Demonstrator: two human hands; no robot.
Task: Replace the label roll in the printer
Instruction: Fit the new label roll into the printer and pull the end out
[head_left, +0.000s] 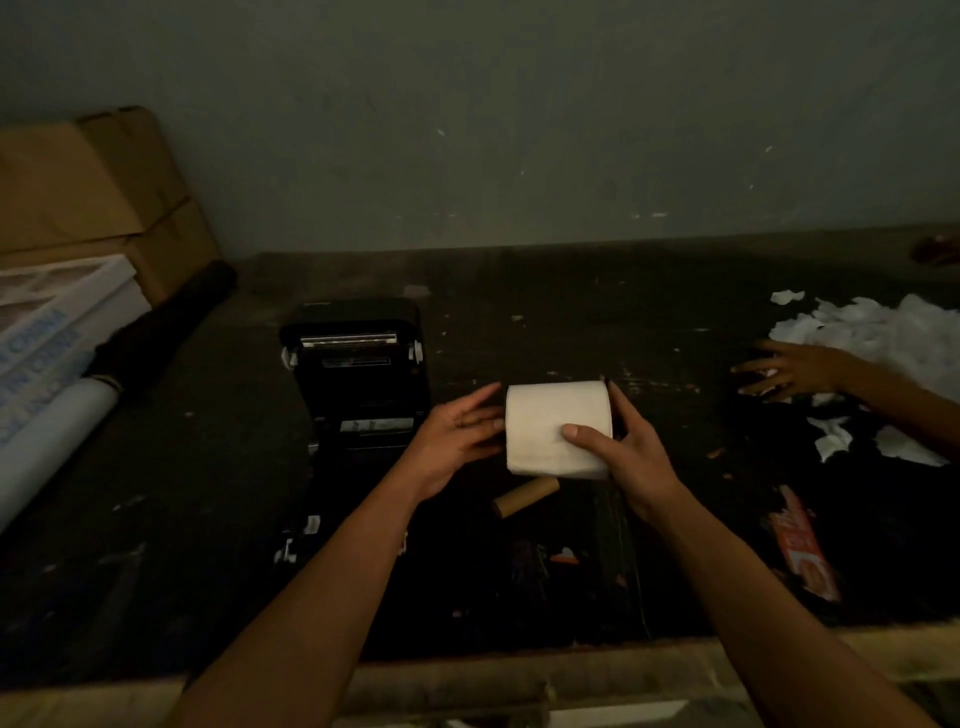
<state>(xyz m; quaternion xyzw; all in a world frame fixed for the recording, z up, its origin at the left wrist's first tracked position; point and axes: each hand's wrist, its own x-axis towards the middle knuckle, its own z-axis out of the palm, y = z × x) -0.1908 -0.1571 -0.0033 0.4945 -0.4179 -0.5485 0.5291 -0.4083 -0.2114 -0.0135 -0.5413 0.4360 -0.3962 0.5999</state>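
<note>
My right hand (631, 457) grips the label roll (558, 426), axis crosswise; left hand (457, 441) flat against its end. Open printer (358, 374) lies left, nearer my left hand.

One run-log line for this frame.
stage: new roll out | label roll: right hand grips, left hand touches | printer: open | cardboard core: on table

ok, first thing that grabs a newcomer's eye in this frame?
The white label roll at center, bright against the dark table, held between the left hand and right hand. Left of it, the black printer stands open. At far right, a pile of white paper scraps with another person's hand on it.
</note>
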